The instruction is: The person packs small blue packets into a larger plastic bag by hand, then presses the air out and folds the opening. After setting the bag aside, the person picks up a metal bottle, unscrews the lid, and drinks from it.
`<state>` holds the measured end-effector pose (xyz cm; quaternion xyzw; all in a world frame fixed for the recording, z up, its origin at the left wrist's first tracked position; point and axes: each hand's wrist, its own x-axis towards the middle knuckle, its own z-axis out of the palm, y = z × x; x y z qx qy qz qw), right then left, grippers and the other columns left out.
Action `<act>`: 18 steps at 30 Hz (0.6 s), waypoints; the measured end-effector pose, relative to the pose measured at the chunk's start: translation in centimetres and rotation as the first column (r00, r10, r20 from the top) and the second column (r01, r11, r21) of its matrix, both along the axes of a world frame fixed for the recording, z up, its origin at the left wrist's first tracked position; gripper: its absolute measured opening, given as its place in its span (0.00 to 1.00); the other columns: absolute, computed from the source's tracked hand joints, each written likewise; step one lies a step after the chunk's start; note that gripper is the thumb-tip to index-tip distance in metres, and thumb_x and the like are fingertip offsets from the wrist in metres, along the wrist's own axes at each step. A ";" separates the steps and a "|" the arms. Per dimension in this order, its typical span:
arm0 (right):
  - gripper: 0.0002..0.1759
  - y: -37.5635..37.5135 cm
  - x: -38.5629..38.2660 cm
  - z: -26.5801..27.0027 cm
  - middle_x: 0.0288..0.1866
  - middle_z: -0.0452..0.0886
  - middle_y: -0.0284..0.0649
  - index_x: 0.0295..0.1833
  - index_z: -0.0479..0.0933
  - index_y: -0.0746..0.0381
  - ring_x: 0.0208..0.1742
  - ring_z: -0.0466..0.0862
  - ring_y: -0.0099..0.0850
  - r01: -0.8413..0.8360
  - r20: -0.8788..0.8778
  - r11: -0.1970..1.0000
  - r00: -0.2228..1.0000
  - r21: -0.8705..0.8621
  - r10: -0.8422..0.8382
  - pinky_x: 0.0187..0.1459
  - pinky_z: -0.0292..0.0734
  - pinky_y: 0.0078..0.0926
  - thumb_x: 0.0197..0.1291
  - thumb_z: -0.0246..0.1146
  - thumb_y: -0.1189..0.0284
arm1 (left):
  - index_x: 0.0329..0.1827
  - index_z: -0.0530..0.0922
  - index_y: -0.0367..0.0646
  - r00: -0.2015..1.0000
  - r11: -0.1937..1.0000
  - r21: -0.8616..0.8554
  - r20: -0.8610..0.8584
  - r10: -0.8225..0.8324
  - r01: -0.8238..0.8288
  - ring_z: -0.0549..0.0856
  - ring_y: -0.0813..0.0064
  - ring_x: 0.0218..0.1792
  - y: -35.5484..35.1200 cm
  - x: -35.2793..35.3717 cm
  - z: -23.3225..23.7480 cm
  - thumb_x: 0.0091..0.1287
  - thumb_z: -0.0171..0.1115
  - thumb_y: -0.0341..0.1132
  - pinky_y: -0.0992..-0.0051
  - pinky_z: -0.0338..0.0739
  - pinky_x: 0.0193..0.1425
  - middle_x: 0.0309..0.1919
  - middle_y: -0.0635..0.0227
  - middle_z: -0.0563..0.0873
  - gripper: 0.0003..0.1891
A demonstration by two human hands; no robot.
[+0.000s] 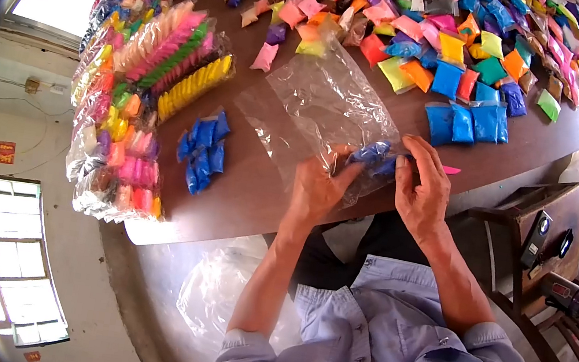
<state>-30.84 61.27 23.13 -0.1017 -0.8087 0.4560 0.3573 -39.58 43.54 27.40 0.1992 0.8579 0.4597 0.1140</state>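
A clear plastic bag [336, 87] lies stretched across the dark brown table, its near end between my hands. My left hand [316, 188] is closed on this end, thumb against the film. Dark blue packets [370, 152] show at the bag's near end, beside the left thumb. My right hand [423, 189] has its fingers bent around the edge of a dark blue packet [383, 167]; the film partly blurs this contact. A pink pointed piece [451, 170] sticks out just past the right fingers.
Several dark blue packets [203, 150] lie to the left on the table [244, 189]. Brighter blue packets [466, 123] lie at right, before a heap of coloured packets [428, 34]. Bagged packets [147, 87] are stacked along the left edge. A wooden chair [548, 291] with devices stands at right.
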 end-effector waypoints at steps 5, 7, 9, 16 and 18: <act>0.19 0.2 -0.4 -0.5 0.64 0.88 0.56 0.67 0.83 0.67 0.63 0.89 0.54 0.024 0.017 0.993 1.000 0.116 -0.026 0.64 0.84 0.42 0.73 0.65 0.81 | 0.56 0.91 0.42 0.989 0.985 0.128 -0.099 -0.107 0.119 0.95 0.57 0.44 0.6 -0.7 -1.4 0.66 0.77 0.25 0.64 0.87 0.49 0.46 0.51 0.94 0.15; 0.20 0.3 -0.4 -0.9 0.64 0.88 0.57 0.68 0.83 0.68 0.64 0.89 0.54 0.022 0.028 0.991 0.999 0.134 -0.026 0.65 0.84 0.43 0.73 0.65 0.81 | 0.55 0.91 0.42 0.929 0.983 -0.021 -0.324 -0.178 0.181 0.94 0.50 0.45 0.8 -0.9 -0.9 0.65 0.77 0.26 0.60 0.88 0.49 0.47 0.52 0.94 0.15; 0.20 0.3 -0.6 -1.0 0.64 0.88 0.58 0.69 0.82 0.68 0.64 0.89 0.55 0.018 0.033 0.988 0.999 0.151 -0.023 0.65 0.84 0.44 0.73 0.65 0.80 | 0.55 0.91 0.43 0.927 0.980 0.001 -0.327 -0.186 0.197 0.94 0.48 0.45 1.0 -1.3 -1.2 0.65 0.77 0.27 0.58 0.88 0.49 0.47 0.53 0.94 0.15; 0.20 0.3 -0.8 -1.0 0.62 0.89 0.58 0.68 0.82 0.69 0.62 0.90 0.55 0.038 0.019 0.989 0.999 0.145 -0.041 0.65 0.84 0.45 0.73 0.65 0.80 | 0.55 0.92 0.45 0.881 0.967 0.030 -0.419 -0.219 0.254 0.94 0.49 0.45 1.4 -1.9 -2.9 0.66 0.77 0.27 0.58 0.89 0.49 0.48 0.55 0.94 0.14; 0.20 0.3 -0.7 -0.9 0.62 0.89 0.57 0.68 0.83 0.69 0.61 0.90 0.56 0.032 0.001 0.988 0.999 0.150 -0.032 0.64 0.84 0.45 0.73 0.65 0.80 | 0.55 0.92 0.45 0.882 0.972 -0.007 -0.419 -0.216 0.234 0.94 0.50 0.44 1.0 -1.3 -2.5 0.66 0.77 0.27 0.58 0.89 0.47 0.48 0.54 0.94 0.15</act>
